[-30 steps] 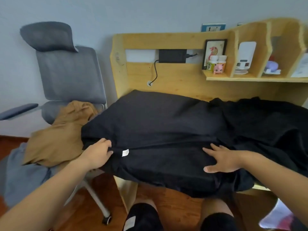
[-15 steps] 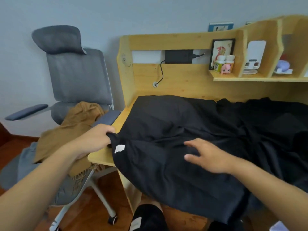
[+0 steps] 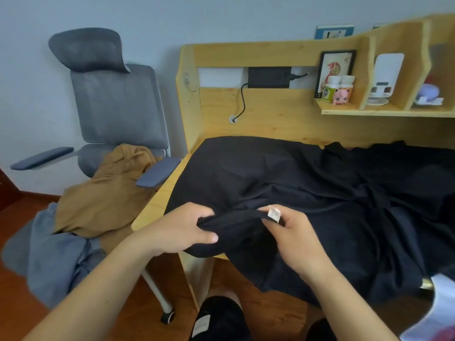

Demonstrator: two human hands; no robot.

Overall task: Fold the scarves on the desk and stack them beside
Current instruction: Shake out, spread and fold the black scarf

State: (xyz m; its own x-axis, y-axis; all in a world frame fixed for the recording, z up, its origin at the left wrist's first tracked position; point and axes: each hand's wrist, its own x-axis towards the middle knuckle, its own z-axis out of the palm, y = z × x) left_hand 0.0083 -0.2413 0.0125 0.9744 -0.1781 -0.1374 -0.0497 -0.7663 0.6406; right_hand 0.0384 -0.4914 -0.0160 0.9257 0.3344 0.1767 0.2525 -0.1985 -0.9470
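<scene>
- One black scarf (image 3: 307, 193) lies spread on the desk (image 3: 157, 205). Its long axis runs from the hands away to the right, and its near edge hangs over the desk front below the hands.
- The left hand (image 3: 182, 230) grips a bunched corner of the scarf, fingers curled round the cloth, thumb on top.
- The right hand (image 3: 293, 239) pinches the same edge just beside the left hand. A small white label (image 3: 274, 214) shows at its fingertips.
- The cloth between the two hands is lifted a little and pulled to a ridge.
- Left of the left hand stands one grey chair (image 3: 118, 104). On its seat lie one brown cloth (image 3: 108, 193) and one grey-blue cloth (image 3: 56, 252), the brown partly on top.
- Beyond the right hand, on the shelf (image 3: 384, 112), I count two small bottles (image 3: 337, 88), one pink figure (image 3: 341, 96) and one framed picture (image 3: 336, 64).
</scene>
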